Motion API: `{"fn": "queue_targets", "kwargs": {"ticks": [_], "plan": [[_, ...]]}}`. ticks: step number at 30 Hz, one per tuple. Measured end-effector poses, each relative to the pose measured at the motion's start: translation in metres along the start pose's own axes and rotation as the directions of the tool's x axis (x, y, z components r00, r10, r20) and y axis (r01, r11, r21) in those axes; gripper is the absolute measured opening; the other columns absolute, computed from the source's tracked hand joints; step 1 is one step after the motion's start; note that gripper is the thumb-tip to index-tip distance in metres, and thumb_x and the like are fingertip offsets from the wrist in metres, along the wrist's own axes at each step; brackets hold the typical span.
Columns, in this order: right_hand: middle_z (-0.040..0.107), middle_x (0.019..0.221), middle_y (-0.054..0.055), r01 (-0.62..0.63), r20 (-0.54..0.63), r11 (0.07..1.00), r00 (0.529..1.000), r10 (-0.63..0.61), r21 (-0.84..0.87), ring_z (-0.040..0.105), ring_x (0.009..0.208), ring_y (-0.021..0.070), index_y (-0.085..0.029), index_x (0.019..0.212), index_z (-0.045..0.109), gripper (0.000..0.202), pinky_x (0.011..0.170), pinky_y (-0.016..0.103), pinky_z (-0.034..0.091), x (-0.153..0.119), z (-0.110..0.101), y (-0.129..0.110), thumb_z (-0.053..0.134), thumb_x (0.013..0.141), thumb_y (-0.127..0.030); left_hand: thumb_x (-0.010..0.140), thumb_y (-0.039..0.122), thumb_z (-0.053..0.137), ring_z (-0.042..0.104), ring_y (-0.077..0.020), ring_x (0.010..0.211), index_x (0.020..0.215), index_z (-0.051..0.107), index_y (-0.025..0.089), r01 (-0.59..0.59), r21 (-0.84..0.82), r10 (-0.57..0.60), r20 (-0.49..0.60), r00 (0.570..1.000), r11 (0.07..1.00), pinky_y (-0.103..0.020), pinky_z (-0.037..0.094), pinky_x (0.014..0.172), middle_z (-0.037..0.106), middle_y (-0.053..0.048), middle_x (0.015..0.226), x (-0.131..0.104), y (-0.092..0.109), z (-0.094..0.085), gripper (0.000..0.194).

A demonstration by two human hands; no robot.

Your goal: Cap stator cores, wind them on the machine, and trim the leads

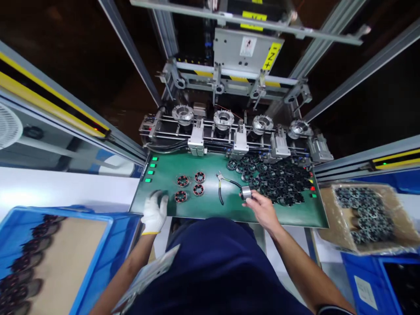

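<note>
Metal ring part (246,192), silvery and cylindrical, above green counter (210,207), just right of pliers (220,186). Bare right hand (261,210) pinches it between thumb and fingers. Left hand (154,212), knit white glove, empty, thumb apart from slightly curled fingers, near copper-wound rings (180,196). Cardboard box (407,218) holds metal rings; blue bin (93,258) holds dark wound parts.

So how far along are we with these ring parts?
Four red-marked rings at the left of the green tabletop look finished. The right hand holds a silver cylindrical part. The heap of dark parts at right seems left to do; I can't tell each one's state.
</note>
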State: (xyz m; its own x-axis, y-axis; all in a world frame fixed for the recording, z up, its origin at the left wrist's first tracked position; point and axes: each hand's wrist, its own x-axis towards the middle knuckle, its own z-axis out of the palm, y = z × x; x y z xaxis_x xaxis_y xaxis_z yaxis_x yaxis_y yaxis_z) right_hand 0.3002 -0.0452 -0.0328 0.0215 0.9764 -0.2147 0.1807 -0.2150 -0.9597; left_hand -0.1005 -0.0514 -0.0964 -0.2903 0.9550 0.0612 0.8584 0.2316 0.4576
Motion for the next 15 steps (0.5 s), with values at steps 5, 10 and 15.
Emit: {"fn": "queue_targets", "kwargs": {"ticks": [5, 10, 15], "plan": [[0.076, 0.103, 0.011, -0.042, 0.251, 0.976, 0.968, -0.013, 0.212, 0.072, 0.087, 0.0245, -0.022, 0.097, 0.079, 0.04, 0.07, 0.04, 0.064, 0.016, 0.02, -0.051, 0.072, 0.085, -0.06, 0.098, 0.046, 0.045, 0.06, -0.0336, 0.123, 0.122, 0.063, 0.013, -0.059, 0.025, 0.061, -0.079, 0.995, 0.998, -0.047, 0.049, 0.106, 0.061, -0.021, 0.134, -0.007, -0.005, 0.012, 0.045], [0.076, 0.088, 0.009, 0.065, 0.45, 0.981, 0.881, -0.143, 0.185, 0.073, 0.079, 0.0234, -0.021, 0.095, 0.078, 0.04, 0.071, 0.042, 0.064, 0.092, 0.052, -0.11, 0.067, 0.09, -0.059, 0.097, 0.045, 0.053, 0.066, -0.0344, 0.11, 0.119, 0.067, 0.016, -0.065, 0.095, 0.078, -0.139, 0.987, 0.993, -0.048, 0.054, 0.092, 0.067, -0.018, 0.131, -0.013, -0.005, 0.019, 0.039], [0.068, 0.127, 0.014, 0.365, 0.476, 0.931, 0.814, -0.333, 0.027, 0.065, 0.117, 0.0308, -0.019, 0.084, 0.073, 0.033, 0.097, 0.05, 0.057, 0.228, 0.111, -0.178, 0.073, 0.083, -0.051, 0.097, 0.041, 0.056, 0.066, -0.0334, 0.114, 0.116, 0.068, 0.017, -0.083, 0.126, 0.101, -0.15, 0.984, 0.989, -0.046, 0.054, 0.093, 0.069, -0.016, 0.129, -0.013, -0.005, 0.021, 0.033]]}}
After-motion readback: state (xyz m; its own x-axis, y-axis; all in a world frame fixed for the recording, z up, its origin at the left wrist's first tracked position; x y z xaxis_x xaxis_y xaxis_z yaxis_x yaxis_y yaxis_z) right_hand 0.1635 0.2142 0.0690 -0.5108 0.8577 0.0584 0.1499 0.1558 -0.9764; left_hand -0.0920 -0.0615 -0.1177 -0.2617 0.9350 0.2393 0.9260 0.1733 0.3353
